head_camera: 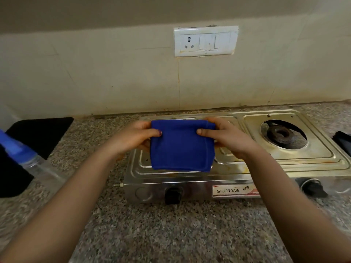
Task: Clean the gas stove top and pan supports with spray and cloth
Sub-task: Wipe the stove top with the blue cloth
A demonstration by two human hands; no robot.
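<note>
Pinches cloth (181,147) at nine o'clock with left hand (133,138), at three o'clock with right hand (227,138), over stove (284,161). Reads "SURYA" on label (235,190).

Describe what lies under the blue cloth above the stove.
Under the blue cloth, pinched by the left hand and right hand, the steel left panel of the stove top shows around the edges. Whether a burner sits there is hidden.
</note>
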